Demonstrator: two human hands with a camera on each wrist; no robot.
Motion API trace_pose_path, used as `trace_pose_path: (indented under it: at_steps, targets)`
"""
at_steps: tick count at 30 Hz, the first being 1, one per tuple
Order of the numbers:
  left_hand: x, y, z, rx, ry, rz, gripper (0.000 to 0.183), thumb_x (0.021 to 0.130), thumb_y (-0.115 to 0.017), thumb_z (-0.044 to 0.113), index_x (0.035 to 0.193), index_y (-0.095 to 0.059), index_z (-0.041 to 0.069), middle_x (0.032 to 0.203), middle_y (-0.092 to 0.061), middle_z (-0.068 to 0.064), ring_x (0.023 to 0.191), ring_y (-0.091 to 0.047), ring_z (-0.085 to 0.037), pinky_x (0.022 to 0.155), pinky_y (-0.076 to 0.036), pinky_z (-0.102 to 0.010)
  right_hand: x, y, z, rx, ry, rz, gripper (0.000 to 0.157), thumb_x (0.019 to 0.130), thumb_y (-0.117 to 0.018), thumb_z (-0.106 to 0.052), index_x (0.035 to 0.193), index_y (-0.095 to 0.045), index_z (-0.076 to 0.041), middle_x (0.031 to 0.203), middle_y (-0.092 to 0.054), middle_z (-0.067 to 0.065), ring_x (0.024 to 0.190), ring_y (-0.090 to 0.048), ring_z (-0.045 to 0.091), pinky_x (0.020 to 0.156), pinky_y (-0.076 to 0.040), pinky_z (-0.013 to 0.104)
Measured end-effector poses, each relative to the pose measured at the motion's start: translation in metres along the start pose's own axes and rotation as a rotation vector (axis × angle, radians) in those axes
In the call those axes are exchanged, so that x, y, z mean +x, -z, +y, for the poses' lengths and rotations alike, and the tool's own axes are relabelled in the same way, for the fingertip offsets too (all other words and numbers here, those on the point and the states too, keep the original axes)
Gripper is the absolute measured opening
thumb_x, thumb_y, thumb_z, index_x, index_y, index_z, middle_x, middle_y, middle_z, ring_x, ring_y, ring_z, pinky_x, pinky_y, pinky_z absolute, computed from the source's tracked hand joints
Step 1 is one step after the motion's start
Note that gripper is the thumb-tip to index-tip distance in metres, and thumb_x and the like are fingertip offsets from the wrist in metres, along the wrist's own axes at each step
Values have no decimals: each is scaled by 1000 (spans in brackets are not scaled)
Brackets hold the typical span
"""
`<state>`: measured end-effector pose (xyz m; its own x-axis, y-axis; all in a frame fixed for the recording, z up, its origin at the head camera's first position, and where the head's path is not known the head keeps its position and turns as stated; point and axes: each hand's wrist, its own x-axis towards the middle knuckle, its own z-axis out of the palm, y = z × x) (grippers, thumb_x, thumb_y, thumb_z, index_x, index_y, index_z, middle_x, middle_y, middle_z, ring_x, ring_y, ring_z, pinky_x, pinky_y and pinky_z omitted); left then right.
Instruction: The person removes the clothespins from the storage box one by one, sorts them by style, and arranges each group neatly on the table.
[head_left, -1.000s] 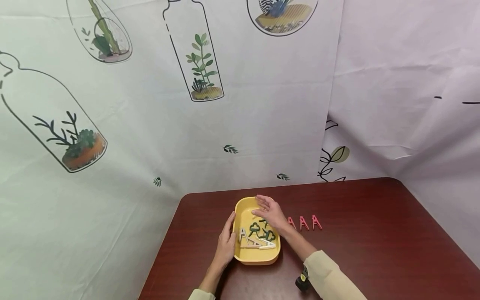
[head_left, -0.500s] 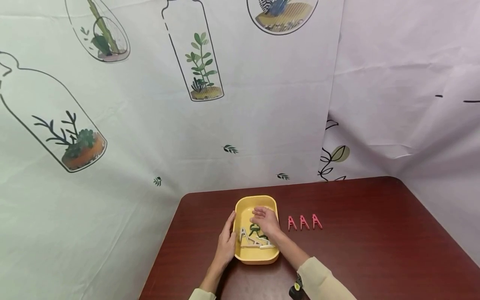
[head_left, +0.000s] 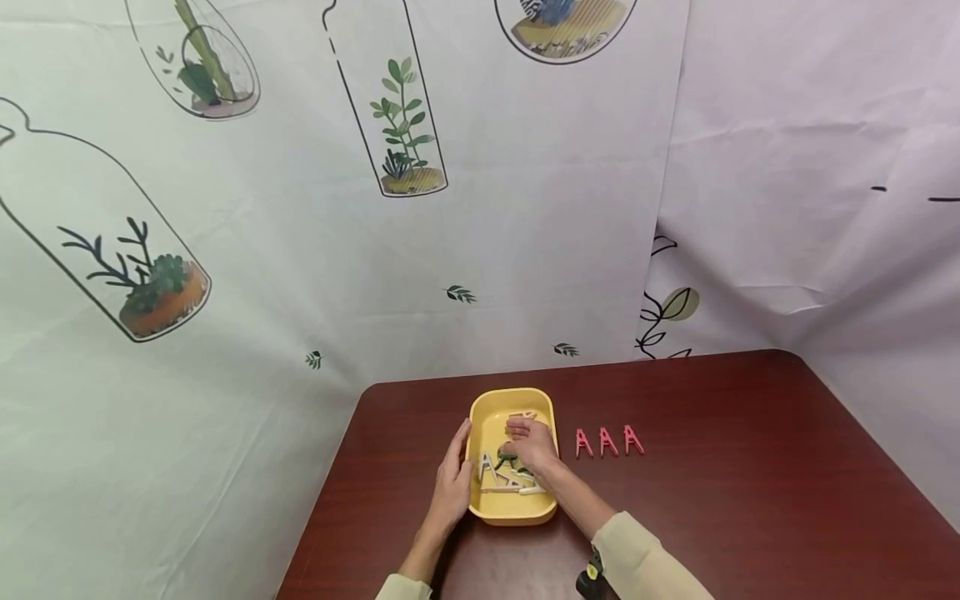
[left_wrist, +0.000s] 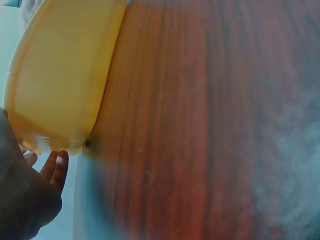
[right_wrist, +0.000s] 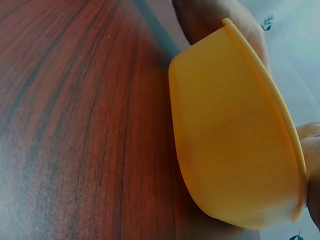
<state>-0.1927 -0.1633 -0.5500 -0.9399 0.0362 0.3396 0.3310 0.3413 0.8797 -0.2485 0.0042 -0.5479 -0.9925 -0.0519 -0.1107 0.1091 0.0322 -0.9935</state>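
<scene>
In the head view, a yellow plastic tub stands on the table with A-shaped clips in it. My left hand rests along the tub's left wall, fingers fairly straight against the outside; the left wrist view shows its fingertips at the yellow wall. Over the tub's inside is my right hand, thumb and fingers spread apart with nothing visible between them. Beneath it lies a green clip, partly covered. White clips and a beige clip lie at the near end, a pale brown clip beyond the fingers.
Three pink clips stand in a row on the dark red wooden table, right of the tub. Behind the table hangs a white cloth printed with plants in bottles.
My right hand has come down and nearer from the tub's far right rim to over the green clips, uncovering the pale brown clip. My left hand has stayed at the tub's wall.
</scene>
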Motion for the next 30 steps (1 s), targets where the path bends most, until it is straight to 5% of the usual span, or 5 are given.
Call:
trace_pose_path:
  at_steps: [13,20,30]
  targets:
    - [-2,-3,2,-15,12,17,63,98,-42,-21,159,-41,-6,165,-38,-25,154,-34,-38,113,-23,-13,0,-3,6,-177,30,37,53,72,-73,18,125,-68,13,118,-73,22,112,-68,37,93,-58,40]
    - [-3,-2,1,-13,11,11,64,97,-42,-21,159,-41,-6,166,-37,-26,155,-33,-38,113,-22,-12,-1,-4,5,-177,6,29,53,69,-79,20,120,-71,11,113,-74,20,105,-70,32,89,-60,39]
    - [-2,-2,-1,-5,-14,10,64,96,-43,-22,159,-41,-6,165,-38,-27,153,-34,-40,112,-23,-11,2,-5,8,-300,94,-12,44,67,-77,20,110,-73,9,101,-74,16,94,-70,27,83,-60,37]
